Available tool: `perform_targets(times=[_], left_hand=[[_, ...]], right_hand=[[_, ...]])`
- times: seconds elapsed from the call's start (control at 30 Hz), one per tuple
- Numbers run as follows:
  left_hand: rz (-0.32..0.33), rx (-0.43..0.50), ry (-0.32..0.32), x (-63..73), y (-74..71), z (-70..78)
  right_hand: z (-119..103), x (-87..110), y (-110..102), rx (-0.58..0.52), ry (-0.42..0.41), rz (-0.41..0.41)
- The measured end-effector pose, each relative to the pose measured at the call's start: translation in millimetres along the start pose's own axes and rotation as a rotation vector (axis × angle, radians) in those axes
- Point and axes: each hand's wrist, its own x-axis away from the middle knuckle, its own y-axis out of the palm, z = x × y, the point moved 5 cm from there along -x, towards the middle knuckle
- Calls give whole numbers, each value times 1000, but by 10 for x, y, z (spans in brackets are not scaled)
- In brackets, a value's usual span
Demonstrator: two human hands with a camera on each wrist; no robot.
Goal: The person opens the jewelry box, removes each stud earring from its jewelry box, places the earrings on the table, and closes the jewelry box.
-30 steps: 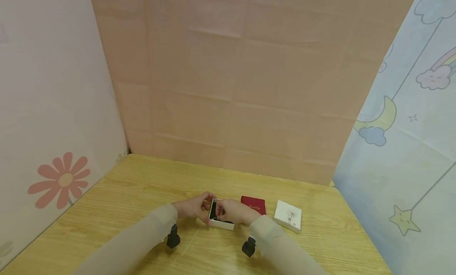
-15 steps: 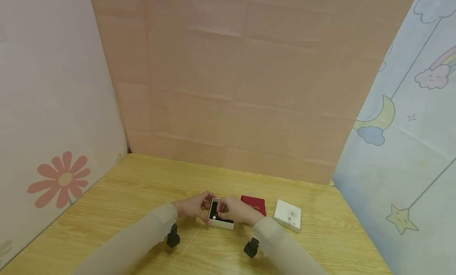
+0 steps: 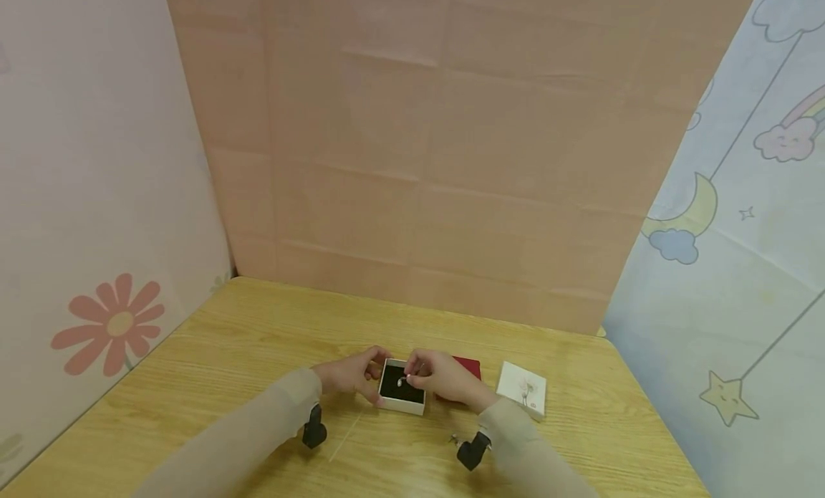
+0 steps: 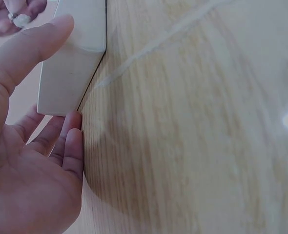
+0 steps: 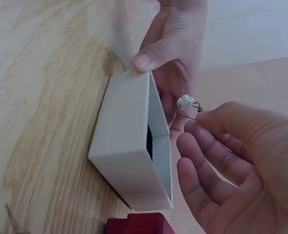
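Note:
An open white box (image 3: pixel 401 406) with a black lining (image 3: pixel 394 387) sits on the table between the hands. My left hand (image 3: pixel 351 375) holds it at the left side, thumb on the near wall and fingers round the far corner, as the left wrist view also shows. Above the box, my right hand (image 3: pixel 446 378) pinches an earring with a white flower (image 5: pixel 185 102) between thumb and index finger. In the right wrist view, the flower hangs just outside the box opening, and the other right fingers are loosely curled.
A red box (image 3: pixel 469 366) lies partly behind my right hand. Right of it is a white flower-printed lid (image 3: pixel 520 389). A small silvery piece (image 3: pixel 454 438) lies on the table beside my right wrist. A pale thin strip (image 3: pixel 345 435) runs along the tabletop near the left wrist.
My right hand has moved up and to the right out of the box, with the earring in its fingertips. The black lining shows more now. The left hand stays on the box.

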Motion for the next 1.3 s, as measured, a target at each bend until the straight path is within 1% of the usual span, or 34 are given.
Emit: perform_targets(times=[0.13, 0.27, 0.37, 0.43, 0.6, 0.73, 0.97, 1.13, 1.3], left_hand=[[8, -9, 3, 6, 0, 13], [8, -5, 11, 9, 2, 17], [4, 0, 15, 13, 2, 15], [3, 0, 16, 17, 0, 16], [-1, 3, 19, 27, 1, 20], [3, 0, 22, 25, -3, 16], [4, -8, 23, 8, -12, -8], [1, 2, 15, -21, -12, -36], [3, -5, 13, -9, -3, -13]], right_hand=[[5, 117, -94, -29, -32, 37], [32, 264, -174, -95, -57, 50], [68, 399, -225, -171, -43, 47], [104, 490, -259, -196, -23, 49], [211, 703, -310, -217, 11, 44], [297, 822, -291, -219, 7, 23], [408, 917, -157, -206, 24, -14], [446, 913, -69, -183, -17, -4], [463, 907, -48, -141, -14, 16]])
